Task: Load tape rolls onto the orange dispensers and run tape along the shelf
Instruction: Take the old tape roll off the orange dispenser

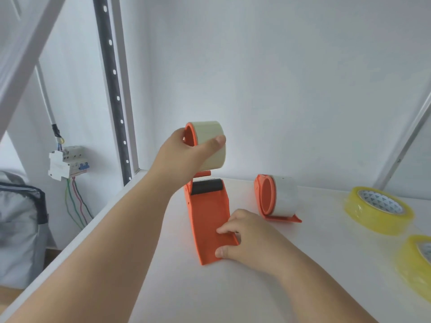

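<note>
Left hand (186, 150): at frame centre, raised above the shelf, gripping a beige tape roll (208, 145) with thumb across its outer face and fingers behind, hidden.
Beige tape roll: seated on an orange hub (190, 135), held upright just above the head of the dispenser; probably lifted there to line the hub up with its seat.
Left arm: reaching in from lower left, forearm rising steeply, wrist bent forward over the roll.
Right hand (242, 236): lower centre, pinching the near end of the dispenser base (210, 220), forefinger on top, thumb at the near edge; likely steadying it so it cannot slide while the roll goes on.
Right arm: entering from lower right, low over the shelf, wrist nearly flat.
Dispenser base: orange, lying flat on the white shelf (279, 276), pointing away from the camera; black roller (206, 186) and toothed blade at its far end, just under the raised roll.
Second dispenser (275, 199): right of centre, well apart from both hands, already carrying a pale roll, lying on the shelf.
Yellow rolls: one flat at right edge (379, 209), another (417, 264) lower right, partly cut off; both untouched, apparently spare stock.
Off the shelf: breaker box with coloured wires (67, 162) at left, grey bag (21, 229) below it.
Stage, as a judgement: loading under way, taping along the shelf not yet begun.
</note>
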{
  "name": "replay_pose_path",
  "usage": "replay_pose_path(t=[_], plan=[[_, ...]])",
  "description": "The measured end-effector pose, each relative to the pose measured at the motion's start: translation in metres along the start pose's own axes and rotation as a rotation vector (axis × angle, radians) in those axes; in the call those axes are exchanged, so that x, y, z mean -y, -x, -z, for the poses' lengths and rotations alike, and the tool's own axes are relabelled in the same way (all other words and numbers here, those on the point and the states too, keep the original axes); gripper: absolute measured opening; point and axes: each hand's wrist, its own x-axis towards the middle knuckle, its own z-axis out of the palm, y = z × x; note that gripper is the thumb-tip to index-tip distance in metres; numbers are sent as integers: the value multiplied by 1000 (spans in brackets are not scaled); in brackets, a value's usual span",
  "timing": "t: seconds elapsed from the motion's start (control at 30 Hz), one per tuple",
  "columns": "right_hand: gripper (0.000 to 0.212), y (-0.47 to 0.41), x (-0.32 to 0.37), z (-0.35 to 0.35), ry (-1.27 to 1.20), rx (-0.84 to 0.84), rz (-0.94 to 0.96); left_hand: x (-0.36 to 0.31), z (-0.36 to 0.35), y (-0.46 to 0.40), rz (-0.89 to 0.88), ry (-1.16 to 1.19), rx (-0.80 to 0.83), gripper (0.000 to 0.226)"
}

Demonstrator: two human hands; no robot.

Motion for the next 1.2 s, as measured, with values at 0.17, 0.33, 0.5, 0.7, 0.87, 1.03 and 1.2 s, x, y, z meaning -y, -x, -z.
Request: replay_pose_path(t=[0.17, 0.33, 0.5, 0.7, 0.87, 1.03, 1.2], plan=[[49, 0, -3, 0, 32, -40, 4, -1, -7, -3, 0, -4, 31, 41], [31, 0, -2, 6, -26, -164, 48, -3, -2, 4, -23, 10, 63, 34], [45, 1, 0, 24, -520, -526, 165, -14, 3, 20, -69, -2, 131, 28], [104, 5, 18, 42, -622, -480, 356, -18, 3, 38, -127, -89, 252, 48], [94, 6, 36, 62, -539, -376, 440, -21, 1, 52, -178, -63, 286, 38], [78, 9, 41, 66, -498, -396, 418, -23, 3, 62, -210, -40, 262, 29], [77, 18, 42, 66, -453, -451, 412, -18, 4, 67, -197, -23, 237, 67]])
